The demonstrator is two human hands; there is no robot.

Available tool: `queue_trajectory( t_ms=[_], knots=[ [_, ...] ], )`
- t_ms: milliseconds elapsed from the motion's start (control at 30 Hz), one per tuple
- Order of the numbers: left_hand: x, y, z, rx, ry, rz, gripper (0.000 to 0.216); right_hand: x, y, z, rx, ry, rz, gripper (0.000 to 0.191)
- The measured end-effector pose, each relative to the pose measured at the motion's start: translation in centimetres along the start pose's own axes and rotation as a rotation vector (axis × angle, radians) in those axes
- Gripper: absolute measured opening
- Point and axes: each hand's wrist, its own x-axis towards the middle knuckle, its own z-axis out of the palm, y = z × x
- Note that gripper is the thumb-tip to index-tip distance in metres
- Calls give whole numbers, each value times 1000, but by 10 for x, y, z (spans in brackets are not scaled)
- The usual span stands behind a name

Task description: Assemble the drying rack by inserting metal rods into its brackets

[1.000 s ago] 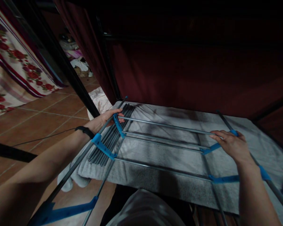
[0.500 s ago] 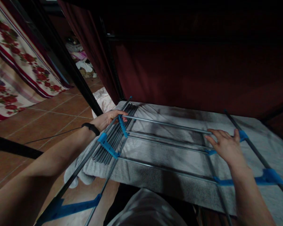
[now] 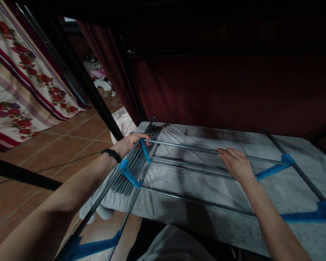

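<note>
A rack frame of grey metal tubes joined by blue plastic brackets stands over the bed. My left hand [image 3: 133,142], with a black band on its wrist, is closed around the frame's far left corner by a blue bracket [image 3: 146,150]. The far metal crossbar [image 3: 179,145] runs from that corner to a blue bracket [image 3: 288,159] on the right. My right hand [image 3: 236,163] is closed over this crossbar, right of its middle; part of the grip is hidden. Beneath the left side lies a bundle of loose grey metal rods [image 3: 122,187].
A grey blanket [image 3: 195,174] covers the bed. Behind it hangs a dark red curtain [image 3: 220,90]. On the left stand a black post [image 3: 97,103] and a flowered cloth [image 3: 29,83]. A thin cable [image 3: 70,160] crosses the tiled floor [image 3: 70,145].
My right hand has slid left along the far crossbar, away from the right bracket. My left hand keeps its grip at the corner. The whole view has shifted slightly.
</note>
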Motion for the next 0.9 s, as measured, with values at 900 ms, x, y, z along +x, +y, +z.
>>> queue_trajectory(
  t_ms=[900],
  knots=[
    [8, -8, -6, 81, -40, 39, 10, 2, -3, 2, -54, -39, -44, 33]
  ],
)
